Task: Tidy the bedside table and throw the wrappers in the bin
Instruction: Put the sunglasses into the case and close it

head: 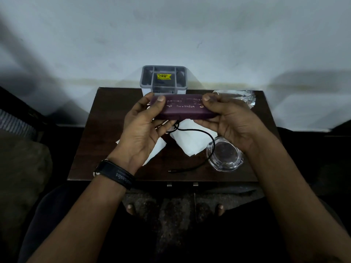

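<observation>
We see a maroon case [183, 107] with pale lettering, a dark brown woodgrain tabletop [106, 133], white papers [191, 141] and a black cord [197, 131] across them. The organiser [163, 78] is grey with a yellow sticker [163, 76] printed in black. The glass [225, 154] and wrapper [241, 96] are clear. The wristband [115, 174] is black with light script; the wall [171, 31] is whitish.

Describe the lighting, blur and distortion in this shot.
Head view: dim light; wide-angle bending bows the wall and the table edges; the corners smear; the maroon case in both hands stays fairly sharp; the glass shows faint glints.
</observation>
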A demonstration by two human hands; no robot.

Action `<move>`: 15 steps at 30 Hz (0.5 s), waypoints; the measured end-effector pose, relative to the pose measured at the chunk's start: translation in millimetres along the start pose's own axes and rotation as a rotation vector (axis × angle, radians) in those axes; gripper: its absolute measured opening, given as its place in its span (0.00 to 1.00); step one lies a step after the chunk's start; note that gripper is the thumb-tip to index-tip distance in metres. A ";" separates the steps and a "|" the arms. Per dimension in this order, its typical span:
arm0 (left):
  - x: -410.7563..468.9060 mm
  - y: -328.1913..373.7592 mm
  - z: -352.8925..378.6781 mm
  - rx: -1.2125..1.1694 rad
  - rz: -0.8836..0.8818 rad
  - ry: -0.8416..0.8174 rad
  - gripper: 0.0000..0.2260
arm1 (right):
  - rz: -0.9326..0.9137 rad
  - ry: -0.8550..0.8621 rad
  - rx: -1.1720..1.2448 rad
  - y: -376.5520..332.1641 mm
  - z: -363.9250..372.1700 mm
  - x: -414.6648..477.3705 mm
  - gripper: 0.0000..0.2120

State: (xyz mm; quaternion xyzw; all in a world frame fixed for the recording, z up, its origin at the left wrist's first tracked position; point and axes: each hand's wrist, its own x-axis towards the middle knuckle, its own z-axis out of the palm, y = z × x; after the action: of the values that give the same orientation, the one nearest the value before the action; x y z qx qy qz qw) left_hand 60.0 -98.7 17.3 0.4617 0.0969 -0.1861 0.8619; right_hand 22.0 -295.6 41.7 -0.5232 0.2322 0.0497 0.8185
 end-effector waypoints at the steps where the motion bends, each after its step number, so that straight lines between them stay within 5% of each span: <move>1: 1.0 -0.8 -0.7 0.008 0.013 0.023 0.17 | -0.003 0.001 -0.005 0.0 0.4 -0.4 0.22; 15: 5.0 -2.1 -2.0 0.019 0.021 0.080 0.20 | -0.077 -0.002 0.009 5.2 -3.0 5.6 0.23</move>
State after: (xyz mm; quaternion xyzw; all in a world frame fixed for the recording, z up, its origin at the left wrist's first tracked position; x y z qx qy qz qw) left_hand 63.7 -99.2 12.9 0.4781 0.1247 -0.1595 0.8546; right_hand 24.3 -296.9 33.8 -0.5282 0.2114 0.0178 0.8222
